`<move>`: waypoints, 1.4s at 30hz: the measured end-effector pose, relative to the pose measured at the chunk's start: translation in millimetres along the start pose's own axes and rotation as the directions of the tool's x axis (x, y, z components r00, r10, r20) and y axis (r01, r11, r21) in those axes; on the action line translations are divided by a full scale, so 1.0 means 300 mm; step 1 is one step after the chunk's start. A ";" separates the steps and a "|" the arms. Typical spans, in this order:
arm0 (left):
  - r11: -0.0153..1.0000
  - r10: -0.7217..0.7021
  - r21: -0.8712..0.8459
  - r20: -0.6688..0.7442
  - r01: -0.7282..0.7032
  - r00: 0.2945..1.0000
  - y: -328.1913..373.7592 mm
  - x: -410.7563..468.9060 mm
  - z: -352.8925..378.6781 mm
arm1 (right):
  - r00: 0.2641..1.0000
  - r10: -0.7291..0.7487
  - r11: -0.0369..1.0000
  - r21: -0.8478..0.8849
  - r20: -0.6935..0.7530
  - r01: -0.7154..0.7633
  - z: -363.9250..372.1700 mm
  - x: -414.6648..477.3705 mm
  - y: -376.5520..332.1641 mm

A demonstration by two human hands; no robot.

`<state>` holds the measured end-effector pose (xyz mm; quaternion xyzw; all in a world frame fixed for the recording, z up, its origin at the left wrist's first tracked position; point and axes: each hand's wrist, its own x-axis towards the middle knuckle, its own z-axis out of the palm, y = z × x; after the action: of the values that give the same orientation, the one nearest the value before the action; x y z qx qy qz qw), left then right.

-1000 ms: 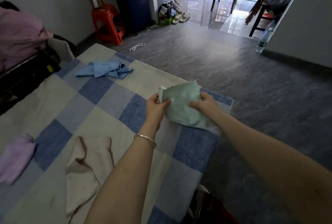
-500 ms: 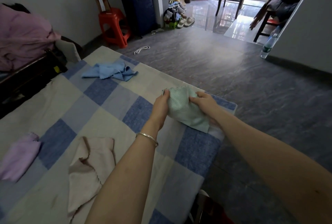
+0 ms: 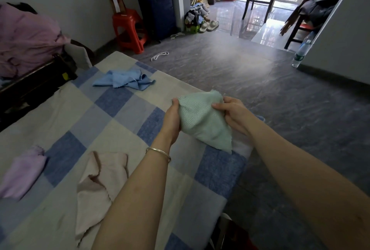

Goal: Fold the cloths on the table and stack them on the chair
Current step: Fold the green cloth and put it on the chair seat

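Both grips hold the green cloth (image 3: pixel 202 121): left grip (image 3: pixel 172 117) curls round its left edge, right grip (image 3: pixel 230 113) pinches the upper right corner with the thumb on top. Cloth is lifted just over the right edge of the tabletop (image 3: pixel 120 109); lower tip touching it or just clear, cannot tell

Change vs a second ago: grips are now closer together. The cloth was spread wider between them with its scalloped top edge showing; now it is gathered into a narrower wedge. Reads as a fold being brought in, so this cloth is mid-fold, not done

Long axis runs diagonal, from the top edge between the grips down to a single tip that points near-right, towards the person

Blue cloth (image 3: pixel 124 80), beige cloth (image 3: pixel 100 181) and purple cloth (image 3: pixel 22 173) lie crumpled and unfolded on the tabletop, well apart from the grips. No stack in view, and which chair is the target cannot be told, so most of the task looks left
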<state>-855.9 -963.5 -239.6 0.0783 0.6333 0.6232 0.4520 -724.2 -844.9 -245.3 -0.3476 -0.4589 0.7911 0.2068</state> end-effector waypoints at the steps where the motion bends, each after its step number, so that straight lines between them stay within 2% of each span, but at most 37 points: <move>1: 1.000 0.001 -0.007 0.017 -0.001 1.000 -0.005 -0.001 -0.004 | 1.000 -0.019 1.000 0.004 -0.006 0.019 0.003 0.003 -0.007; 6: 0.990 0.077 0.106 0.156 -0.094 0.985 -0.057 0.014 -0.029 | 0.996 -0.076 0.997 0.013 -0.036 0.076 0.023 -0.003 -0.024; 10: 0.973 0.099 0.200 0.105 -0.119 0.989 -0.113 0.036 -0.057 | 0.991 -0.119 0.990 0.064 -0.058 0.122 0.019 -0.004 -0.038; 13: 0.987 0.084 0.134 0.053 -0.091 0.995 -0.119 0.032 -0.062 | 0.994 -0.088 0.995 -0.052 -0.070 0.085 -0.001 -0.003 -0.033; 18: 0.995 0.078 0.065 0.020 -0.079 0.997 -0.086 0.021 -0.047 | 0.993 0.106 0.953 -0.279 -0.059 -0.118 -0.023 0.007 0.020; 24: 0.997 0.065 0.045 0.042 -0.067 0.997 -0.039 0.022 -0.040 | 0.984 0.171 0.898 -0.405 -0.042 -0.173 -0.040 -0.012 0.044; 29: 0.994 0.070 0.075 0.117 -0.079 0.991 -0.033 0.008 -0.069 | 0.996 0.055 0.967 -0.244 -0.064 -0.069 -0.038 -0.003 0.023; 32: 0.995 0.008 0.100 0.124 -0.021 0.992 -0.049 0.008 -0.077 | 0.996 -0.012 0.968 -0.249 -0.091 -0.011 -0.037 -0.002 0.012; 35: 0.977 -0.052 0.211 0.115 0.026 0.992 -0.075 0.014 -0.082 | 0.992 -0.060 0.966 -0.256 -0.115 0.029 -0.039 0.009 0.009; 37: 0.970 -0.064 0.240 0.152 0.026 0.986 -0.095 0.011 -0.084 | 0.990 -0.062 0.971 -0.239 -0.124 0.031 -0.033 0.009 0.003; 39: 0.981 -0.036 0.194 0.183 0.000 0.982 -0.113 0.015 -0.086 | 0.992 -0.045 0.978 -0.210 -0.116 0.020 -0.029 0.009 -0.003; 42: 0.981 0.026 0.185 0.131 -0.051 0.991 -0.117 0.026 -0.090 | 0.993 0.007 0.971 -0.235 -0.115 -0.034 -0.035 0.014 -0.010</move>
<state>-862.1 -985.2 -278.4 0.1727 0.6575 0.5630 0.4700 -719.2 -834.5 -247.7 -0.4190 -0.5339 0.7117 0.1814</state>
